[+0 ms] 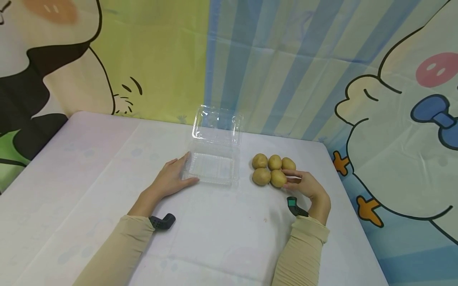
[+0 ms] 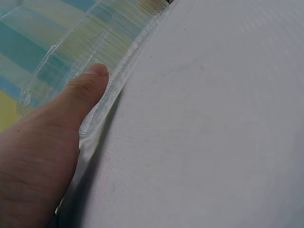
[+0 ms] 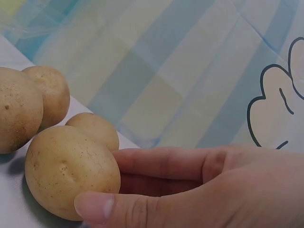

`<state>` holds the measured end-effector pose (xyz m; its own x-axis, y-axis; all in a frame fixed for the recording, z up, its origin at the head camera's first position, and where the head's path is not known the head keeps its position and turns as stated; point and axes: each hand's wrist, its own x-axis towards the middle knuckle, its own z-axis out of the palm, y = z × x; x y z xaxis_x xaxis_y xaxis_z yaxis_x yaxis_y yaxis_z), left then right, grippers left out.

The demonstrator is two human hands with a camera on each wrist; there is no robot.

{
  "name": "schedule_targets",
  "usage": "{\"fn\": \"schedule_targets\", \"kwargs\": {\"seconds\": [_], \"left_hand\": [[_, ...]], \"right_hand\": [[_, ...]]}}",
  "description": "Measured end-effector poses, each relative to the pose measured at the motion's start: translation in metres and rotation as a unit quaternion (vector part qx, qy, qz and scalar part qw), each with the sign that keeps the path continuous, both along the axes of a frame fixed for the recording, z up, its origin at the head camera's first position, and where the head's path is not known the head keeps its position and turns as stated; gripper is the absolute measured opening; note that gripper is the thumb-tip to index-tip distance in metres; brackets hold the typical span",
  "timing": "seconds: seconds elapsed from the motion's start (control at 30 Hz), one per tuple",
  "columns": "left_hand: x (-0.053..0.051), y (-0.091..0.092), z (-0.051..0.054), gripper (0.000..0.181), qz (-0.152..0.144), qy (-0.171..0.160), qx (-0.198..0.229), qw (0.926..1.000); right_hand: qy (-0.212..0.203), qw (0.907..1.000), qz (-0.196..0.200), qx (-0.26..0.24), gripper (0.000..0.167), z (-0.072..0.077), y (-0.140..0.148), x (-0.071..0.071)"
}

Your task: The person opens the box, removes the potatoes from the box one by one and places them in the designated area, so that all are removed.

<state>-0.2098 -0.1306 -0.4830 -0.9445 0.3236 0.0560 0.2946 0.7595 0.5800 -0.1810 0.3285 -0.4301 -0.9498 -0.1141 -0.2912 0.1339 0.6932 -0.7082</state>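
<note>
A clear plastic clamshell box [image 1: 212,167] lies on the table with its lid [image 1: 216,125] raised at the back. My left hand [image 1: 170,178] rests against the box's left front corner, fingers straight along the side. Its thumb [image 2: 90,88] lies against the front wall in the left wrist view. To the right of the box, several potatoes sit close together in two rows. My right hand [image 1: 304,184] holds the front right potato [image 1: 278,178] from its right side, with the thumb [image 3: 97,206] in front and fingers behind. That potato still sits among the others.
Behind the right hand's potato stand other potatoes [image 1: 260,161], with another [image 1: 261,176] to its left. A white cloth covers the table [image 1: 222,238]. A printed curtain with cartoon figures [image 1: 286,71] hangs along the back and right edges.
</note>
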Motion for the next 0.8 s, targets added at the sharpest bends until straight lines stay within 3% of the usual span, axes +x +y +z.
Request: {"fn": "schedule_targets", "kwargs": {"seconds": [0.3, 0.8], "left_hand": [[0.0, -0.001, 0.001, 0.105, -0.006, 0.002, 0.012, 0.9999], [0.002, 0.0, 0.006, 0.108, -0.017, -0.012, 0.031, 0.9993]], "right_hand": [[-0.002, 0.9998, 0.004, 0.018, 0.061, 0.006, -0.004, 0.003], [0.001, 0.9999, 0.014, 0.003, 0.064, 0.013, -0.004, 0.006]]}}
